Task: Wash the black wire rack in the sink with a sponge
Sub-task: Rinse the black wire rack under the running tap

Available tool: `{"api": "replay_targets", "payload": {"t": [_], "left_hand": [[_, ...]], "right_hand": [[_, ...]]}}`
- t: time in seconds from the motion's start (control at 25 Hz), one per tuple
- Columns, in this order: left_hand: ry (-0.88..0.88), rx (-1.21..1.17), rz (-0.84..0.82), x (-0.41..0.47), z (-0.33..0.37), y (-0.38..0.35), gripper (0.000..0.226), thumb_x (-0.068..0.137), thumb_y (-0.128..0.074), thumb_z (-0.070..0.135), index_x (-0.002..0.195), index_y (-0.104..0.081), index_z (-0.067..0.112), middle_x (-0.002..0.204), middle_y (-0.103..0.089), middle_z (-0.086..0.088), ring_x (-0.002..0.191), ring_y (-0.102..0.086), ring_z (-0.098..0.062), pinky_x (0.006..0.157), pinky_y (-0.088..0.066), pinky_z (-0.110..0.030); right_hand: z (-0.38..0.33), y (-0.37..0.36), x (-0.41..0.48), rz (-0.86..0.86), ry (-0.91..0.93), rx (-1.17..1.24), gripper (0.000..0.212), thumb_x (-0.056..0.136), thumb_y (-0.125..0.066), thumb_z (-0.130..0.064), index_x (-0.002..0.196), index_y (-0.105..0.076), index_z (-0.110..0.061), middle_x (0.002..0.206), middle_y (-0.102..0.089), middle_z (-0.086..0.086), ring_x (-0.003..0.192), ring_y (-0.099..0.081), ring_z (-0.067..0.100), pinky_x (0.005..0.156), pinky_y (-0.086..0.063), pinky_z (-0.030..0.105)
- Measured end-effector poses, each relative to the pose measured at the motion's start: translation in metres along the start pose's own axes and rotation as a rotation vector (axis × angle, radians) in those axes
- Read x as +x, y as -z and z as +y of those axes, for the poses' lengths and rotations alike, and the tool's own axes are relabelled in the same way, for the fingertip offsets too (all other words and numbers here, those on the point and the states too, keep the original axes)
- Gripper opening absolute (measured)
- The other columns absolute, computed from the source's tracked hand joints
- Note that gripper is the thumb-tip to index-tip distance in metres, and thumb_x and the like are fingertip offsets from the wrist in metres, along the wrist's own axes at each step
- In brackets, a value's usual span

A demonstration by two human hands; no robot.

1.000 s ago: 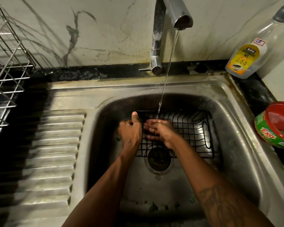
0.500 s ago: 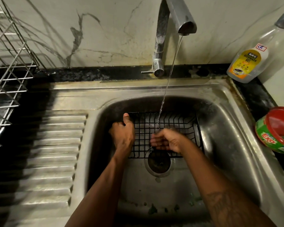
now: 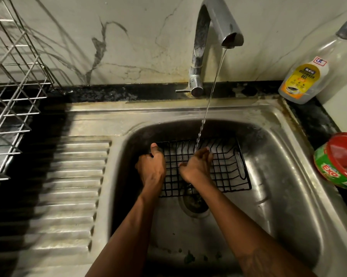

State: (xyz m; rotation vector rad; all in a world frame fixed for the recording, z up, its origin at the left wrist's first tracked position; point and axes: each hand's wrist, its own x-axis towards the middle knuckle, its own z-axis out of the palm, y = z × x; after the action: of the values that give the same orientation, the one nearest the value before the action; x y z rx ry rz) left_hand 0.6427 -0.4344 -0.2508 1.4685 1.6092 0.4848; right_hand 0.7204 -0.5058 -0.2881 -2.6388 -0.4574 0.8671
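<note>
The black wire rack (image 3: 226,168) lies flat at the back of the steel sink (image 3: 284,172), partly over the drain. My left hand (image 3: 151,167) grips the rack's left edge, thumb up along the rim. My right hand (image 3: 196,165) rests on the rack's grid near its middle, fingers spread under the thin stream of water falling from the tap (image 3: 214,37). No sponge shows in either hand; whatever lies under my right palm is hidden.
A dishwash gel bottle (image 3: 306,76) stands at the back right corner. A red and green Exo tub (image 3: 340,160) sits on the right counter. A ribbed drainboard (image 3: 64,186) lies left of the basin, with a silver wire dish rack (image 3: 10,96) beyond it.
My right hand has slid back up the grid into the water stream. The left hand keeps its hold on the rack's left edge. The rack shifted slightly in the basin.
</note>
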Motion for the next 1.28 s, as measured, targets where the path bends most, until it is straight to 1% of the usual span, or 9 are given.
{"api": "replay_targets", "payload": {"t": [0.08, 0.12, 0.2, 0.28, 0.48, 0.64, 0.8, 1.0, 1.28], "left_hand": [[-0.013, -0.005, 0.007, 0.002, -0.001, 0.001, 0.058, 0.104, -0.042, 0.046, 0.126, -0.063, -0.004, 0.129, -0.063, -0.024, 0.126, -0.054, -0.038, 0.108, -0.039, -0.037], [-0.020, -0.005, 0.013, 0.002, -0.001, 0.001, 0.057, 0.104, -0.043, 0.045, 0.125, -0.063, -0.004, 0.128, -0.064, -0.024, 0.125, -0.056, -0.038, 0.106, -0.040, -0.037], [-0.036, -0.008, 0.033, 0.004, -0.001, 0.004, 0.057, 0.104, -0.043, 0.046, 0.122, -0.064, -0.004, 0.123, -0.066, -0.025, 0.121, -0.059, -0.039, 0.105, -0.043, -0.039], [-0.052, -0.013, 0.045, 0.006, -0.003, 0.007, 0.060, 0.104, -0.042, 0.047, 0.119, -0.065, -0.006, 0.118, -0.067, -0.027, 0.116, -0.061, -0.041, 0.104, -0.047, -0.042], [-0.114, 0.028, 0.056, 0.000, 0.000, 0.012, 0.060, 0.106, -0.039, 0.042, 0.111, -0.069, -0.009, 0.113, -0.068, -0.031, 0.113, -0.062, -0.042, 0.097, -0.045, -0.038], [-0.145, 0.031, 0.080, -0.001, 0.002, 0.018, 0.061, 0.106, -0.039, 0.043, 0.101, -0.071, -0.009, 0.102, -0.071, -0.029, 0.104, -0.065, -0.041, 0.080, -0.040, -0.032], [-0.224, -0.003, 0.093, -0.002, 0.014, 0.029, 0.062, 0.103, -0.043, 0.046, 0.071, -0.065, -0.002, 0.069, -0.066, -0.015, 0.067, -0.063, -0.028, 0.068, -0.037, -0.032], [-0.293, 0.011, 0.081, -0.005, 0.027, 0.044, 0.066, 0.103, -0.045, 0.045, 0.053, -0.052, 0.002, 0.051, -0.054, -0.004, 0.048, -0.048, -0.014, 0.049, -0.032, -0.024], [-0.313, -0.072, 0.035, -0.007, 0.027, 0.052, 0.067, 0.102, -0.048, 0.045, 0.045, -0.040, 0.011, 0.044, -0.045, 0.000, 0.046, -0.044, -0.020, 0.060, -0.044, -0.039]], "right_hand": [[-0.006, -0.005, -0.004, -0.113, 0.054, -0.111, 0.098, 0.094, -0.065, -0.040, 0.160, 0.003, -0.014, 0.165, 0.018, 0.018, 0.152, 0.009, 0.040, 0.124, -0.018, 0.049], [-0.007, -0.003, -0.004, -0.095, 0.052, -0.066, 0.085, 0.092, -0.068, -0.038, 0.159, -0.018, -0.018, 0.165, -0.008, 0.018, 0.148, -0.021, 0.040, 0.115, -0.037, 0.046], [-0.002, 0.008, 0.000, 0.091, 0.047, 0.236, 0.041, 0.090, -0.071, -0.039, 0.129, -0.061, -0.027, 0.121, -0.064, 0.001, 0.098, -0.063, 0.018, 0.074, -0.055, 0.030], [0.008, 0.026, 0.010, 0.165, 0.023, 0.464, 0.014, 0.091, -0.071, -0.037, 0.100, -0.072, -0.027, 0.087, -0.071, -0.006, 0.075, -0.066, 0.011, 0.057, -0.050, 0.023], [0.033, 0.048, 0.039, 0.073, -0.218, 1.111, 0.027, 0.102, -0.043, -0.019, 0.111, -0.066, -0.006, 0.098, -0.071, 0.010, 0.082, -0.070, 0.024, 0.060, -0.053, 0.033], [0.038, 0.048, 0.021, -0.115, -0.257, 0.837, 0.032, 0.100, -0.041, -0.023, 0.093, -0.068, -0.008, 0.083, -0.071, 0.010, 0.066, -0.065, 0.019, 0.061, -0.052, 0.031], [0.053, 0.057, 0.010, -0.530, -0.154, 0.785, 0.036, 0.092, -0.046, -0.021, 0.106, -0.074, -0.003, 0.101, -0.077, 0.013, 0.086, -0.072, 0.024, 0.072, -0.055, 0.032], [0.028, 0.048, 0.038, -0.319, -0.086, 1.429, 0.027, 0.097, -0.043, -0.010, 0.101, -0.068, -0.001, 0.099, -0.071, 0.017, 0.083, -0.072, 0.022, 0.073, -0.061, 0.036], [0.051, 0.046, 0.015, -0.771, -0.058, 0.699, 0.029, 0.092, -0.049, -0.011, 0.104, -0.074, -0.003, 0.105, -0.076, 0.015, 0.091, -0.075, 0.024, 0.080, -0.059, 0.035]]}}
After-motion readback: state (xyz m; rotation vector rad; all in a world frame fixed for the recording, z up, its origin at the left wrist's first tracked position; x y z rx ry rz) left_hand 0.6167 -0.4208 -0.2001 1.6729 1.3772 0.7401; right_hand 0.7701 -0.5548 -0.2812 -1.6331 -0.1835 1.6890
